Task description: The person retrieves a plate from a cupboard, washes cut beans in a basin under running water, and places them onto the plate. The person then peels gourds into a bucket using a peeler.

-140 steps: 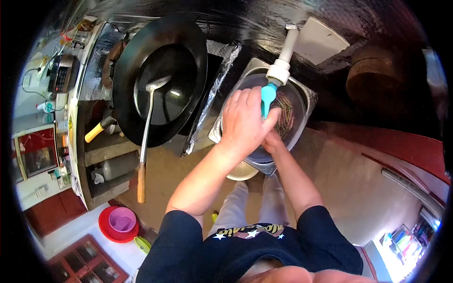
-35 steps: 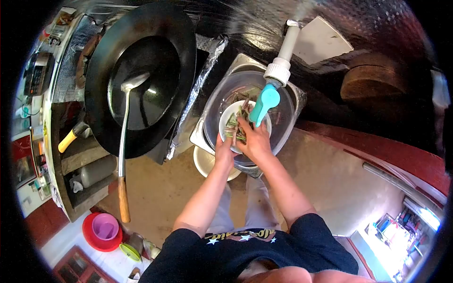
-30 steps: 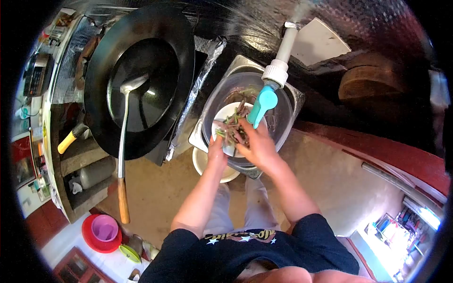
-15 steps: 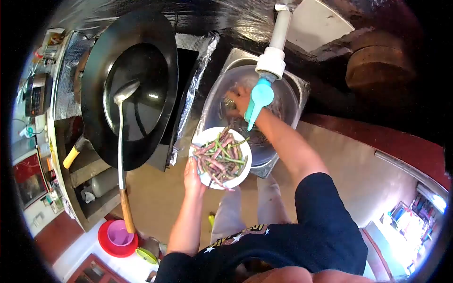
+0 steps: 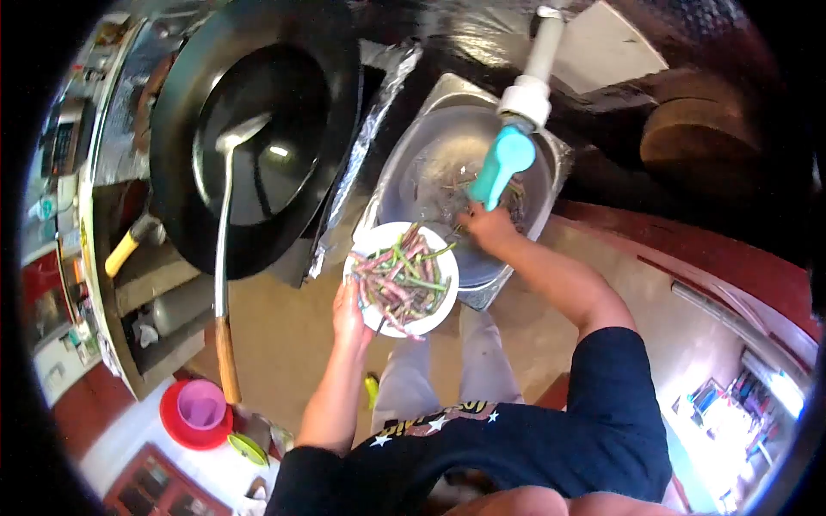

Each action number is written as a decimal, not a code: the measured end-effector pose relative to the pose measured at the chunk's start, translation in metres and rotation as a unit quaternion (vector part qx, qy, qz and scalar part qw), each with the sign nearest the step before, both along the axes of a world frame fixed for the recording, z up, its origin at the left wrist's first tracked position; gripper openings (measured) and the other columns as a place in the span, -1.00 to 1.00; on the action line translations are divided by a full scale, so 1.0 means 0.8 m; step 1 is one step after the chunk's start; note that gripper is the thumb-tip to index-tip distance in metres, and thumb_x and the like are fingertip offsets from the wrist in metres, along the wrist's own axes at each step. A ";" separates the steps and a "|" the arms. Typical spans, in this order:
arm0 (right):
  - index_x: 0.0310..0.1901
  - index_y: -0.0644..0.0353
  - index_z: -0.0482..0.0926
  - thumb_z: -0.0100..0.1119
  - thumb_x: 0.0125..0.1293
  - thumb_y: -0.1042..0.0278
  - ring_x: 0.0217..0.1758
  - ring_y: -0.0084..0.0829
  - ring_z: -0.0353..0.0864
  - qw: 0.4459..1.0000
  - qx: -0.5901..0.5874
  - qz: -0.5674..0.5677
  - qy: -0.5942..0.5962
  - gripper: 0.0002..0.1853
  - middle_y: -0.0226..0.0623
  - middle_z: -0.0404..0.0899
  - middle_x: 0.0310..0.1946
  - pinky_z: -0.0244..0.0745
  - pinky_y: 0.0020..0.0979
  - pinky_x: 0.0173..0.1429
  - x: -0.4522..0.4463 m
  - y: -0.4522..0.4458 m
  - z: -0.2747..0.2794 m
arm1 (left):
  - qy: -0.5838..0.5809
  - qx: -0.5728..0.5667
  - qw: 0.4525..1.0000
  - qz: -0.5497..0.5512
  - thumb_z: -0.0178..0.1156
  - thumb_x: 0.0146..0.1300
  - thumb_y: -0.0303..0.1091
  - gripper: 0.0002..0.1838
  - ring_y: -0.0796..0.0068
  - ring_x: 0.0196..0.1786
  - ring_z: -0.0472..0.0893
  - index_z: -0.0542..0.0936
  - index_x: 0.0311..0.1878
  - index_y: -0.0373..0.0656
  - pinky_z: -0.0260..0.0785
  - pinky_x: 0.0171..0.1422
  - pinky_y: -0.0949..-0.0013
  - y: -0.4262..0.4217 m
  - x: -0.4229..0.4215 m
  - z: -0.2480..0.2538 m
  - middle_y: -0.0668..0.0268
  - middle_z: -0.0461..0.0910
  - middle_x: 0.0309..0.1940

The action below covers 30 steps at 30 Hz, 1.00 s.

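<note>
My left hand (image 5: 349, 315) grips the left rim of a white bowl (image 5: 368, 242), thumb and fingers around its edge. Cut purple and green long beans (image 5: 406, 279) fill the bowl. To the right, my right hand (image 5: 489, 227) is down in a large grey basin (image 5: 397, 185) of water set in the metal sink (image 5: 557, 168). Its fingers look curled, and what they hold, if anything, is hidden. Dark and green bean pieces (image 5: 516, 199) lie in the basin near that hand. Over it hangs the tap's teal handle (image 5: 508, 162), on a white pipe (image 5: 542, 56).
Left of the sink stands a big black wok (image 5: 284, 193) with a wooden-handled metal ladle (image 5: 224, 249) resting across it. Foil (image 5: 366, 138) lines the edge between wok and sink. A red basin (image 5: 202, 437) with a purple bowl (image 5: 200, 404) sits at lower left.
My right hand has drawn from the basin's far left toward its near right side, its spread fingers now curled. The left hand keeps the bowl in nearly the same place. The camera view has shifted.
</note>
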State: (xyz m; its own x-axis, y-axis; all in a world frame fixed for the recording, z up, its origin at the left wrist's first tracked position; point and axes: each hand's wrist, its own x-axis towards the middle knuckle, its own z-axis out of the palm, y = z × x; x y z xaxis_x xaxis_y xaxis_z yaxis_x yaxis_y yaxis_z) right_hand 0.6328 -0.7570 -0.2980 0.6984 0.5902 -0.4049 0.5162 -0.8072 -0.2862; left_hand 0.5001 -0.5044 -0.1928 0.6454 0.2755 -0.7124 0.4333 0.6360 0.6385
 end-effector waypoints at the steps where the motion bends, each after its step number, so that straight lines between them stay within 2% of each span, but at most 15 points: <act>1: -0.08 -0.04 0.49 0.05 0.05 0.38 0.03 -0.01 0.35 0.999 0.021 -0.039 -0.019 -0.67 -0.07 0.32 0.00 0.45 -0.08 -0.09 0.004 0.001 -0.015 | -0.012 -0.008 1.000 0.005 -0.07 0.34 -0.23 -0.67 0.43 -0.06 0.49 0.38 0.05 -0.24 0.37 0.05 0.33 -0.003 0.002 -0.003 0.24 0.48 -0.08; 4: -0.12 0.09 0.48 0.13 -0.04 0.38 -0.04 -0.04 0.44 0.986 0.079 -0.144 -0.036 -0.65 -0.04 0.39 -0.07 0.44 -0.12 -0.10 0.032 -0.003 -0.019 | -0.044 -0.005 0.999 0.005 -0.03 0.32 -0.20 -0.64 0.48 -0.07 0.49 0.38 0.06 -0.24 0.35 0.05 0.39 -0.011 0.014 -0.019 0.26 0.49 -0.08; 6: -0.14 0.17 0.47 0.16 -0.08 0.37 -0.19 -0.01 0.49 0.953 0.165 -0.249 -0.060 -0.63 -0.02 0.46 -0.20 0.43 -0.12 -0.12 0.049 -0.008 0.002 | -0.054 0.022 0.998 0.000 -0.02 0.32 -0.20 -0.64 0.53 -0.08 0.47 0.40 0.06 -0.25 0.33 0.04 0.42 -0.019 0.025 -0.015 0.29 0.50 -0.10; 9: -0.17 0.20 0.47 0.19 -0.12 0.38 -0.29 0.00 0.51 0.910 0.267 -0.317 -0.003 -0.63 -0.02 0.50 -0.35 0.42 -0.11 -0.16 0.065 -0.026 0.036 | -0.040 0.045 0.998 -0.005 -0.02 0.32 -0.22 -0.65 0.56 -0.09 0.45 0.42 0.04 -0.26 0.29 0.05 0.46 -0.024 0.033 -0.021 0.33 0.50 -0.12; 12: -0.20 0.19 0.48 0.20 -0.13 0.38 -0.26 0.00 0.50 0.905 0.296 -0.304 -0.026 -0.65 -0.02 0.50 -0.43 0.43 -0.13 -0.16 0.055 -0.015 0.111 | -0.058 0.079 0.995 -0.019 -0.03 0.33 -0.23 -0.66 0.58 -0.08 0.44 0.44 0.05 -0.26 0.25 0.06 0.49 -0.037 0.044 -0.031 0.35 0.51 -0.13; 13: -0.23 0.20 0.50 0.20 -0.13 0.38 -0.26 -0.02 0.51 0.891 0.330 -0.312 0.005 -0.67 -0.01 0.50 -0.37 0.44 -0.13 -0.16 0.044 -0.006 0.142 | -0.078 0.085 0.993 -0.008 -0.03 0.33 -0.23 -0.67 0.60 -0.10 0.44 0.44 0.04 -0.25 0.25 0.04 0.50 -0.047 0.049 -0.032 0.37 0.51 -0.16; 14: -0.21 0.18 0.50 0.19 -0.12 0.40 -0.23 -0.05 0.51 0.920 0.296 -0.254 -0.043 -0.67 -0.02 0.49 -0.30 0.44 -0.15 -0.15 0.034 -0.001 0.143 | -0.097 0.091 0.991 0.002 -0.03 0.33 -0.23 -0.67 0.62 -0.13 0.43 0.45 0.03 -0.23 0.24 0.03 0.51 -0.056 0.054 -0.031 0.39 0.51 -0.19; 15: -0.06 0.11 0.46 0.17 -0.08 0.46 -0.23 -0.07 0.55 0.956 0.195 -0.203 -0.084 -0.56 -0.09 0.54 -0.31 0.46 -0.24 -0.21 0.025 0.011 0.155 | -0.092 0.108 0.990 -0.012 -0.02 0.33 -0.23 -0.68 0.63 -0.15 0.43 0.46 0.03 -0.21 0.24 0.01 0.52 -0.066 0.058 -0.027 0.40 0.51 -0.20; 16: -0.02 0.07 0.43 0.15 -0.10 0.46 -0.27 -0.07 0.55 0.960 0.215 -0.170 -0.065 -0.52 -0.09 0.53 -0.34 0.47 -0.20 -0.21 0.013 0.019 0.161 | -0.095 0.102 0.990 -0.014 -0.02 0.33 -0.23 -0.68 0.63 -0.15 0.43 0.46 0.03 -0.21 0.24 0.01 0.52 -0.073 0.060 -0.030 0.40 0.51 -0.20; 17: 0.00 0.03 0.41 0.15 -0.11 0.44 -0.22 -0.08 0.53 0.981 0.116 -0.155 -0.026 -0.49 -0.09 0.51 -0.26 0.47 -0.19 -0.17 0.011 0.037 0.176 | -0.080 0.097 0.992 -0.017 -0.02 0.33 -0.24 -0.69 0.63 -0.14 0.43 0.46 0.03 -0.21 0.24 0.02 0.51 -0.080 0.062 -0.037 0.40 0.51 -0.19; 19: 0.02 0.02 0.39 0.20 -0.16 0.43 -0.07 0.01 0.46 0.991 0.090 -0.100 -0.027 -0.43 -0.03 0.33 0.05 0.45 -0.14 -0.08 0.003 0.052 0.176 | -0.079 0.093 0.992 -0.031 -0.02 0.32 -0.26 -0.69 0.63 -0.12 0.44 0.45 0.05 -0.19 0.25 0.01 0.53 -0.090 0.064 -0.053 0.39 0.53 -0.15; 20: 0.08 0.02 0.34 0.23 -0.15 0.40 -0.03 0.03 0.43 0.992 0.071 -0.105 0.014 -0.38 0.05 0.26 0.11 0.43 -0.13 -0.03 0.005 0.057 0.191 | -0.081 0.091 0.992 -0.032 -0.02 0.32 -0.26 -0.69 0.63 -0.12 0.44 0.45 0.05 -0.19 0.25 0.01 0.53 -0.095 0.068 -0.049 0.39 0.53 -0.15; 22: 0.13 0.06 0.30 0.25 -0.09 0.37 0.06 0.05 0.37 0.986 0.130 -0.104 0.029 -0.35 0.07 0.22 0.14 0.39 -0.16 0.05 0.005 0.053 0.199 | -0.091 0.053 0.994 0.003 -0.02 0.32 -0.26 -0.69 0.67 -0.18 0.42 0.45 0.06 -0.18 0.24 -0.06 0.57 -0.099 0.070 -0.042 0.42 0.52 -0.17; 25: 0.15 0.13 0.27 0.23 -0.02 0.34 0.12 0.06 0.32 0.973 0.206 -0.102 0.010 -0.37 0.05 0.23 0.13 0.34 -0.17 0.12 -0.002 0.048 0.209 | -0.077 0.050 0.996 -0.014 -0.01 0.31 -0.26 -0.66 0.65 -0.15 0.42 0.43 0.09 -0.17 0.25 -0.02 0.54 -0.085 0.066 -0.054 0.43 0.51 -0.14; 30: 0.09 0.25 0.31 0.21 0.00 0.37 0.14 0.04 0.29 0.951 0.283 -0.123 0.015 -0.43 0.07 0.22 0.13 0.31 -0.18 0.15 -0.020 0.049 0.212 | -0.110 0.004 0.994 0.003 -0.02 0.30 -0.27 -0.68 0.66 -0.16 0.42 0.43 0.07 -0.19 0.24 -0.04 0.57 -0.079 0.077 -0.054 0.42 0.50 -0.12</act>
